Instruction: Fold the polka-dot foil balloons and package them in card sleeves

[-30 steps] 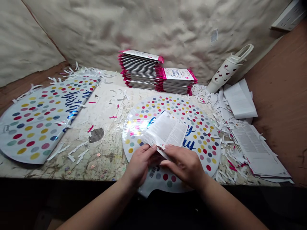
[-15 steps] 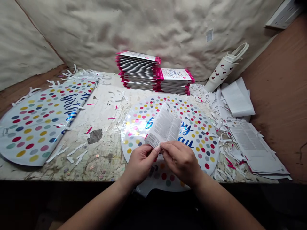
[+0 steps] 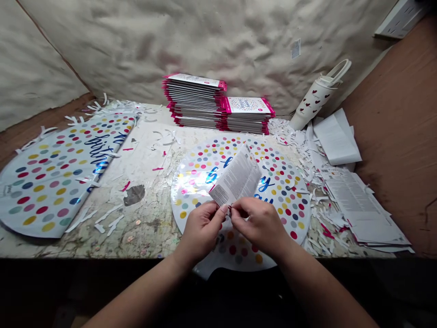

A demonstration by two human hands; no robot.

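Observation:
A printed paper card [image 3: 239, 175], slightly creased and covered in small grey text, is tilted up above a flat foil balloon [image 3: 292, 205] with coloured dots and blue lettering. My left hand [image 3: 202, 230] pinches the card's lower edge between thumb and fingers. Right beside that thumb, the closed fingertips of my right hand [image 3: 257, 222] grip the card's lower corner. The exact spot between those fingertips is partly hidden. Beneath both hands the balloon lies spread out, its tail hanging at the table's front edge.
A second dotted balloon [image 3: 51, 175], folded over, lies at the left. Stacked pink-edged packets [image 3: 196, 102] stand at the back. A white tumbler [image 3: 310, 105], paper scraps [image 3: 327, 223] and a pile of printed sheets [image 3: 362, 207] are on the right.
The card has shifted slightly right and tilted, uncovering more of the balloon's blue lettering. My right hand has turned a little, its fingers still at the card's lower edge.

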